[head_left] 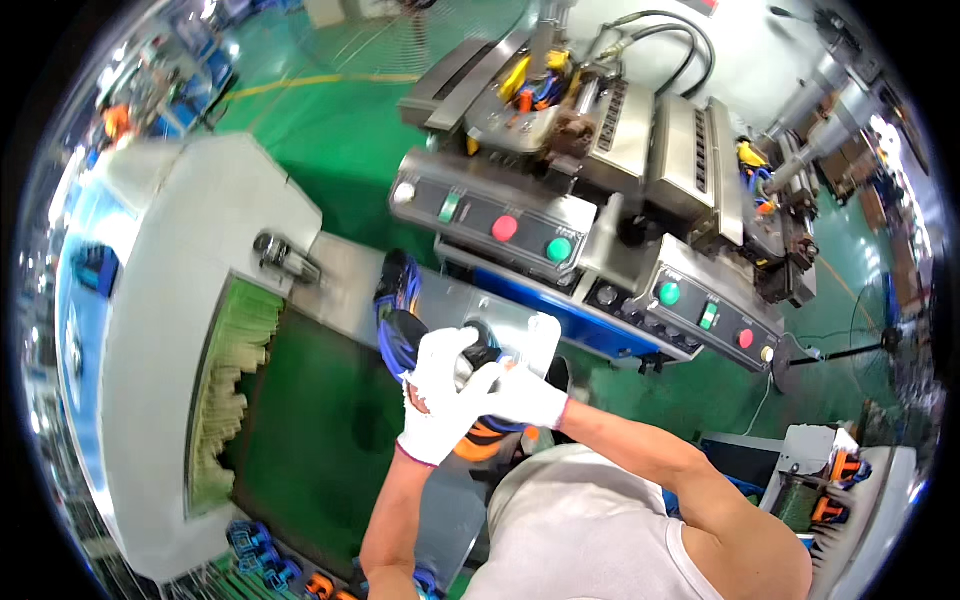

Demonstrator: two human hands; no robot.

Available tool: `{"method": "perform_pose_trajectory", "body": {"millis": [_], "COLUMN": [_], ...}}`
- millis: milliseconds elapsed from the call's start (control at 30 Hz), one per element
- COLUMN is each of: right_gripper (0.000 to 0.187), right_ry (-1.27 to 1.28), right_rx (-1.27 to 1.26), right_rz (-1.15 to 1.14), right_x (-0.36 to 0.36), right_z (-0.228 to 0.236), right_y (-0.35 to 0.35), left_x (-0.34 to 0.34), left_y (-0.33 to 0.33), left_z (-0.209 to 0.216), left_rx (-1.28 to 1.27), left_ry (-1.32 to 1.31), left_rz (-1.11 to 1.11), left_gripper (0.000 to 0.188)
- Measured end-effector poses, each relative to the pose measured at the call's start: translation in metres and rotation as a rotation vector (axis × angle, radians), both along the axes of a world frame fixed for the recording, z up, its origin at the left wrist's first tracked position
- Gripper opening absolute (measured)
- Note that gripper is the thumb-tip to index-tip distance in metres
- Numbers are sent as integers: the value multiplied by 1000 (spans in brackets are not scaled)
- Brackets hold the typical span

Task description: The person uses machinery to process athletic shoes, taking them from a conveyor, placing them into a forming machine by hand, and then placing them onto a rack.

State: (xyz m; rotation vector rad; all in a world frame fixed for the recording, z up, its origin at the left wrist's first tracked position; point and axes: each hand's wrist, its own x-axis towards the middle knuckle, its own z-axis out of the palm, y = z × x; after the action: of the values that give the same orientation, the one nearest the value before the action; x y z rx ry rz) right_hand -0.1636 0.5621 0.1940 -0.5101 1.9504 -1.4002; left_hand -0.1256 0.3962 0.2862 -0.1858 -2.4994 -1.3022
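Both my hands wear white gloves and meet over a dark shoe [486,432] with blue and orange parts. My left hand [442,400] is closed around the shoe's side. My right hand [528,396] lies against it, fingers bent together at the shoe's upper part; they partly cover what they grip. Just beyond my left hand, a black and blue shoe [398,290] rests on the grey metal table [450,300]. Beside my right fingers stands a pale, rounded piece [543,340] whose kind I cannot make out.
Ahead stands a press machine [570,130] with coloured buttons on its front panels [500,222]. On the left is a big white machine [160,330] with a green bristled opening [235,390]. Several shoes [255,550] sit at lower left, and orange-black shoes [848,468] on a rack at right.
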Motion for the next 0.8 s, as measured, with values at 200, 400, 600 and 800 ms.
{"method": "perform_pose_trajectory", "body": {"millis": [200,400,600,800], "right_gripper": [64,79,77,68], "right_ry": [-641,-666,-596,-572], "right_rx": [-502,-996,-1034,-895], "right_rz": [-471,-683,-922,-1129], "right_x": [-30,-49,-41,-51], "right_z": [63,81,61,85], "right_y": [159,259,314,319], "left_x": [-156,-363,-517,-592], "left_y": [45,67,115,138], "left_z": [71,1,-73,-83], "left_rx": [-166,-468,-616,-816], "left_ry": [367,162,-155,-288], "left_rz": [31,-59,178,269], "left_gripper": [57,62,83,77]}}
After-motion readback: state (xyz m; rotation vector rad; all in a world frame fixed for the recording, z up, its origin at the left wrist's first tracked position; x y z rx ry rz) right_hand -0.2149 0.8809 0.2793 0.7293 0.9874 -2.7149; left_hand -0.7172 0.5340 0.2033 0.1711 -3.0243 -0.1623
